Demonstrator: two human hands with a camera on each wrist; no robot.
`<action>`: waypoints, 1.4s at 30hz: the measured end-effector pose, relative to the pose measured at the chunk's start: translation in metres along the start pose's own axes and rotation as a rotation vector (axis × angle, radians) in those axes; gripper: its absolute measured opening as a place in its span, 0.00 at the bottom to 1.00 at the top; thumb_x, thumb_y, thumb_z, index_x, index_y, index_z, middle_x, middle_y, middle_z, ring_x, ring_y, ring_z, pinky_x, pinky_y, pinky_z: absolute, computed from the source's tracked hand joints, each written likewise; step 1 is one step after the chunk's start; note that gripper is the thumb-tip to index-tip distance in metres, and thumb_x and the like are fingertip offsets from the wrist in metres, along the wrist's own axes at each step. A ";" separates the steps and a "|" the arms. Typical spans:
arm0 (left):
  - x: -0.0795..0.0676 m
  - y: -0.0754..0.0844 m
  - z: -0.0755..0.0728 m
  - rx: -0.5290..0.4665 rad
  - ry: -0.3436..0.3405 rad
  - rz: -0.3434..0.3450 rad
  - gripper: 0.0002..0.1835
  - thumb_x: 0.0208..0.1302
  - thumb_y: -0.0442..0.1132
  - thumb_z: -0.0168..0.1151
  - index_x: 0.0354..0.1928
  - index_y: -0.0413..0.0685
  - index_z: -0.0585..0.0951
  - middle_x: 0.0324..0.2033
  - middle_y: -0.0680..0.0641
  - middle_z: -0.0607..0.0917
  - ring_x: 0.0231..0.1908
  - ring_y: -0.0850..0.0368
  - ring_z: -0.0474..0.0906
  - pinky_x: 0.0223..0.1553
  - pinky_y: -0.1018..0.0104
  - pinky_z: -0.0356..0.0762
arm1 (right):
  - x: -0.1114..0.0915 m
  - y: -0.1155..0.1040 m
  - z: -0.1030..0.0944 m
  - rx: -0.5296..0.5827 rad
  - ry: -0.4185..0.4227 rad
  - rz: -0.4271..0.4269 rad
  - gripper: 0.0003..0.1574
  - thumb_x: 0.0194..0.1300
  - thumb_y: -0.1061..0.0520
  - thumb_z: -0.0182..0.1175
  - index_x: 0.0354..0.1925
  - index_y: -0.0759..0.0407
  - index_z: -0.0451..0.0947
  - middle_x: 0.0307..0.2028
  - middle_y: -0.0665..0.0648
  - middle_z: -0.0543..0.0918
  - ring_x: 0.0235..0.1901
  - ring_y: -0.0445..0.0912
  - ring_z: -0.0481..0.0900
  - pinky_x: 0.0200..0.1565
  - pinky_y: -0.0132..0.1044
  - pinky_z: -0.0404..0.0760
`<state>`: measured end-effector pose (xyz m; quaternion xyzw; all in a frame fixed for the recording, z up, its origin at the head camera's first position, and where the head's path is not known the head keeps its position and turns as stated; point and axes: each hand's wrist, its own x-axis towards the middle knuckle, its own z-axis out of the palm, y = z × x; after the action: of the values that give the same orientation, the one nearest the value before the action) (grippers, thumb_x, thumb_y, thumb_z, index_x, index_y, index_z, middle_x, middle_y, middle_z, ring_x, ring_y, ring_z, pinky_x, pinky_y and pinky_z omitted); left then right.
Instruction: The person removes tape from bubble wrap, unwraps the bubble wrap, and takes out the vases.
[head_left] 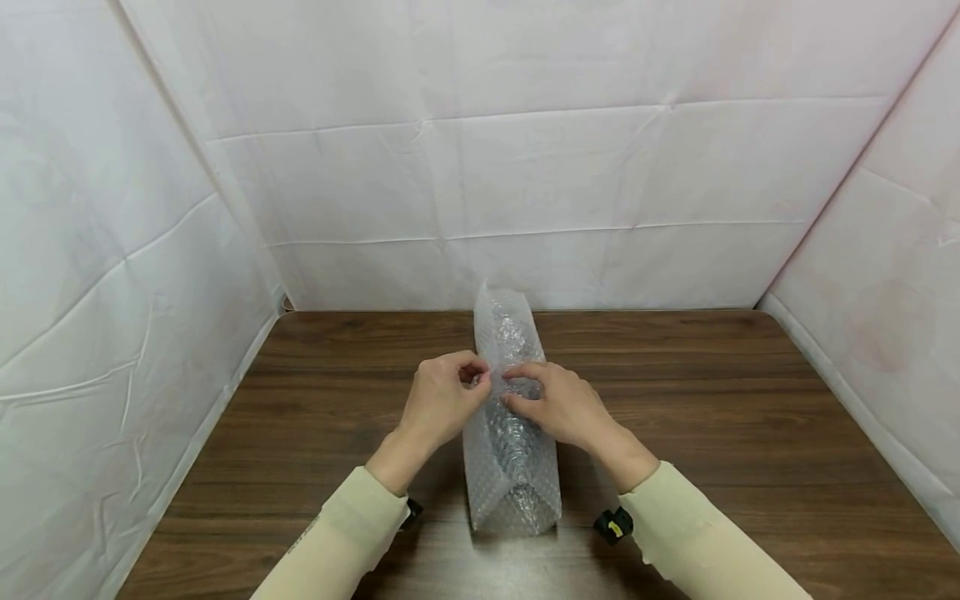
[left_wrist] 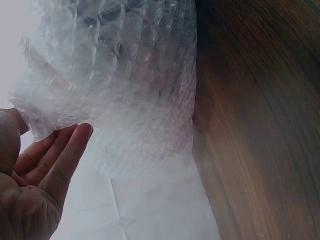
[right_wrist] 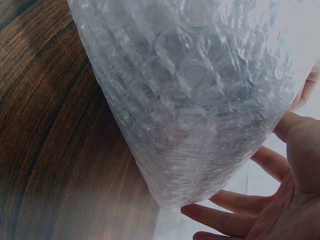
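Observation:
A long bundle of clear bubble wrap [head_left: 521,454] lies on the table, stretching from near the front towards the back wall. My left hand [head_left: 447,396] pinches the wrap's raised edge between thumb and fingers, also visible in the left wrist view [left_wrist: 42,172]. On the other side, my right hand [head_left: 566,404] rests on the top of the bundle, thumb and forefinger spread apart. The right wrist view shows its fingers [right_wrist: 225,217] lying loosely along the bubble wrap [right_wrist: 185,110]. Something darker shows faintly through the layers; I cannot tell what.
The bundle lies on a dark brown wooden table [head_left: 675,358]. White sheeting [head_left: 525,167] hangs behind it and at both sides, meeting the table's edges. Small black devices [head_left: 613,525] sit under both wrists.

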<state>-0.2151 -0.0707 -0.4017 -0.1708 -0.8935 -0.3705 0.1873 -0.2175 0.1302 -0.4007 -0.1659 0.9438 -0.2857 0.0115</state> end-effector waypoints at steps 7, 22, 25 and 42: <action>-0.002 -0.002 -0.010 -0.039 0.000 -0.039 0.03 0.62 0.34 0.69 0.34 0.50 0.90 0.28 0.52 0.90 0.29 0.63 0.83 0.32 0.68 0.82 | -0.001 0.000 -0.001 0.001 -0.004 0.005 0.25 0.70 0.37 0.65 0.62 0.39 0.83 0.66 0.54 0.81 0.65 0.58 0.79 0.57 0.60 0.82; -0.008 -0.013 -0.025 -0.034 0.013 -0.107 0.04 0.64 0.37 0.69 0.31 0.53 0.88 0.26 0.54 0.88 0.27 0.64 0.82 0.32 0.67 0.81 | -0.001 0.001 -0.001 -0.005 -0.009 0.009 0.25 0.70 0.37 0.65 0.62 0.38 0.83 0.66 0.54 0.81 0.67 0.57 0.77 0.60 0.60 0.80; -0.009 -0.015 -0.028 -0.025 0.014 -0.113 0.04 0.64 0.37 0.69 0.31 0.53 0.88 0.26 0.54 0.88 0.27 0.64 0.82 0.32 0.66 0.82 | -0.001 0.000 -0.002 -0.007 -0.008 0.005 0.25 0.70 0.37 0.65 0.62 0.38 0.83 0.66 0.54 0.81 0.67 0.56 0.77 0.61 0.60 0.79; -0.015 -0.033 -0.043 -0.059 -0.083 -0.239 0.05 0.65 0.39 0.71 0.41 0.49 0.86 0.33 0.52 0.89 0.32 0.62 0.86 0.37 0.65 0.86 | -0.002 0.002 -0.002 0.001 -0.027 0.034 0.25 0.70 0.36 0.65 0.62 0.37 0.82 0.67 0.56 0.79 0.68 0.59 0.76 0.59 0.63 0.79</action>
<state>-0.2079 -0.1264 -0.3999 -0.0836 -0.9033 -0.4089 0.0994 -0.2164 0.1333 -0.3996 -0.1537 0.9460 -0.2840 0.0291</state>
